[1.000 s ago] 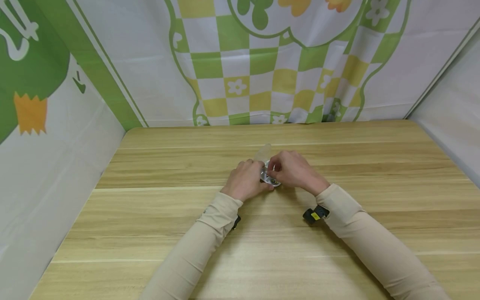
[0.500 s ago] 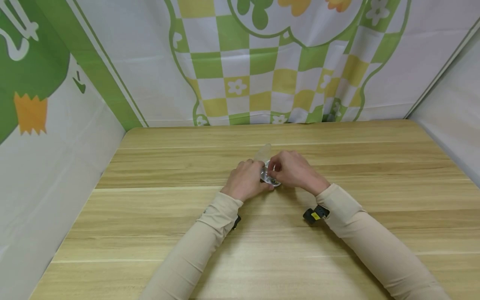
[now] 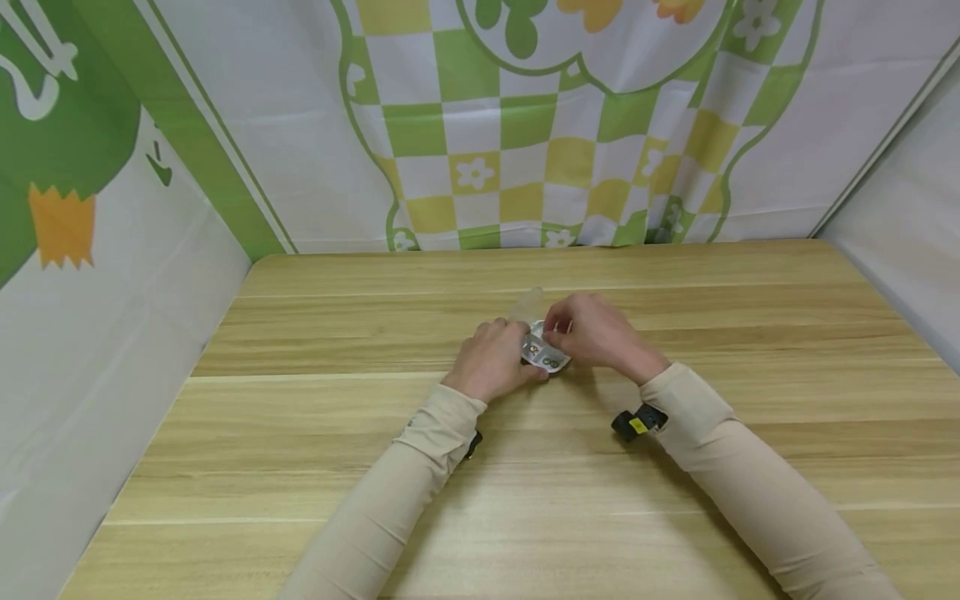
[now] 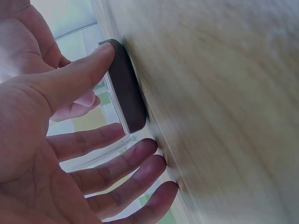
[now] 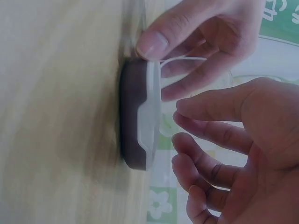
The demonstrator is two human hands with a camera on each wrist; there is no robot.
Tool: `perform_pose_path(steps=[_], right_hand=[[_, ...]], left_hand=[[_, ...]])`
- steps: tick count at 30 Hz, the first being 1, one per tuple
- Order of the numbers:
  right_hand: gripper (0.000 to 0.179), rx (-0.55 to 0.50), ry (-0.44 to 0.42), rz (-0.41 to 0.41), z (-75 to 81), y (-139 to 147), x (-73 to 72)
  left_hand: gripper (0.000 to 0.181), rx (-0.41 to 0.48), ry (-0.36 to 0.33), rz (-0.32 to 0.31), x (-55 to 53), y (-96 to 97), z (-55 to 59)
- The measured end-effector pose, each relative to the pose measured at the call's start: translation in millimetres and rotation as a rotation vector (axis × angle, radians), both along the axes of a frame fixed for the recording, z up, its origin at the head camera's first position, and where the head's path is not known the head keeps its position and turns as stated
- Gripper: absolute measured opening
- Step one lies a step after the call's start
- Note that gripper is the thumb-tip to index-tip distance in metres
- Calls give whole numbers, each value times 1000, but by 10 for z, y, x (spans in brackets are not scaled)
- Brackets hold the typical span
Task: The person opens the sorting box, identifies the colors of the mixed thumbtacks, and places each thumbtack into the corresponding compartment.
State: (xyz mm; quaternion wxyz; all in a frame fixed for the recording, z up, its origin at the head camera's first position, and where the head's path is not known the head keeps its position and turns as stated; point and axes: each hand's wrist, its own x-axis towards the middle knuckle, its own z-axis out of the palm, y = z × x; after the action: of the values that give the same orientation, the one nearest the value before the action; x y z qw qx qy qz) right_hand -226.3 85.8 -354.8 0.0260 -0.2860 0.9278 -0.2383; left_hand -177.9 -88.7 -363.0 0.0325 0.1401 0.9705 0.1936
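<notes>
A small case (image 3: pixel 556 360) with silvery compartments on top and a dark body lies on the wooden table. Tiny gold and dark pieces show inside, too small to name. Its clear lid (image 3: pixel 529 303) stands out past the far side. My left hand (image 3: pixel 491 354) holds the case from the left. In the left wrist view its thumb presses the dark side (image 4: pixel 126 88), while the lower fingers spread over the table. My right hand (image 3: pixel 596 333) hovers over the case's right part, fingers curled. In the right wrist view its thumb and index tips come close together; whether something tiny sits between them is unclear.
The wooden table (image 3: pixel 300 467) stretches around the case on all sides. A green, white and yellow checked cloth (image 3: pixel 517 150) hangs behind its far edge. White cloth walls (image 3: pixel 907 208) flank it. A black wrist camera (image 3: pixel 637 423) hangs under the right sleeve.
My right hand has shifted slightly right and away from me, uncovering more of the compartments. The left hand and the case have stayed in place.
</notes>
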Motion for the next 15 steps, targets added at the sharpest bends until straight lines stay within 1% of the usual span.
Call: perform_pose_path(steps=[4, 10, 15], right_hand=[[7, -9, 1, -14, 14, 44, -32], [8, -25, -12, -60, 23, 84, -66], [14, -36, -22, -80, 20, 107, -83]], left_hand=[[56, -10, 0, 5, 5, 6, 1], [59, -12, -3, 7, 14, 10, 2], [60, -8, -12, 11, 20, 15, 3]])
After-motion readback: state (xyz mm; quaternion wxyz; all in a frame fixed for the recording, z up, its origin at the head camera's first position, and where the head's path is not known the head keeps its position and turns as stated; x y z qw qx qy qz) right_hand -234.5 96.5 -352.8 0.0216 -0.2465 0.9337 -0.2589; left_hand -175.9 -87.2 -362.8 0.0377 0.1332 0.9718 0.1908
